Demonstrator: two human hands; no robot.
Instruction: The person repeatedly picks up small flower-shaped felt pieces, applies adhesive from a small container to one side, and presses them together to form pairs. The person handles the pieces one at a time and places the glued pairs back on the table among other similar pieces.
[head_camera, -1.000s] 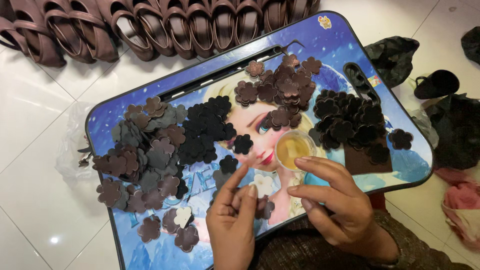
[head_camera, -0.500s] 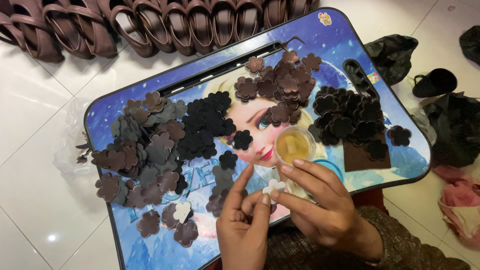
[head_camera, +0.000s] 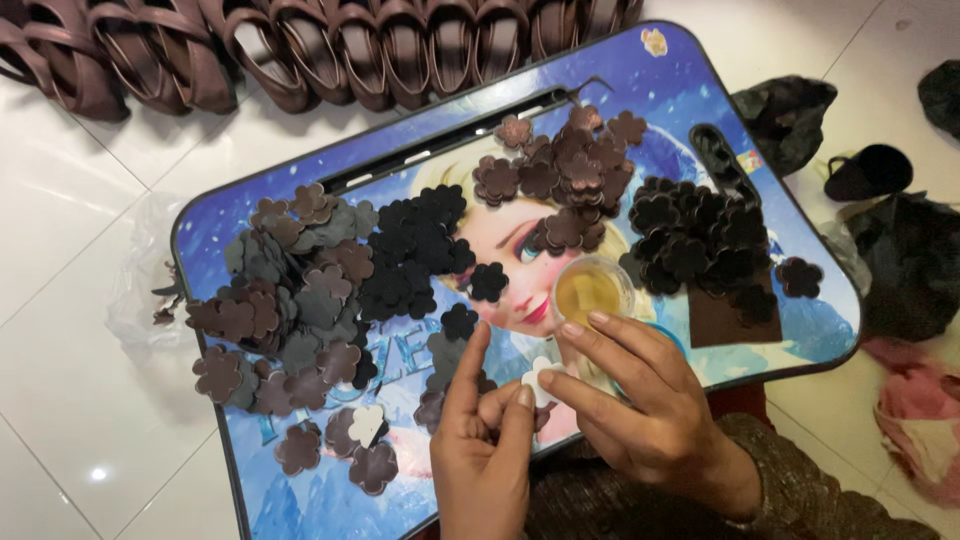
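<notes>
Both hands meet over the near edge of a blue picture lap tray (head_camera: 700, 90). My left hand (head_camera: 485, 450) pinches a small flower-shaped piece (head_camera: 541, 377), pale side up, between thumb and fingers, index finger raised. My right hand (head_camera: 640, 400) touches the same piece with thumb and fingertips. A small clear cup of yellow liquid (head_camera: 592, 290) stands just beyond my right fingers. Piles of flower cut-outs cover the tray: brown and grey ones (head_camera: 290, 300) at left, black ones (head_camera: 415, 250) in the middle, brown ones (head_camera: 570, 170) at the back, dark ones (head_camera: 700, 240) at right.
A row of brown sandal straps (head_camera: 300, 50) lies on the white tiled floor beyond the tray. A clear plastic bag (head_camera: 140, 280) sits at the tray's left edge. Dark bags and cloth (head_camera: 900, 260) and pink fabric (head_camera: 920, 420) lie to the right.
My hands came together: the right hand moved left to meet the left, and a pale flower piece now sits pinched between their fingertips.
</notes>
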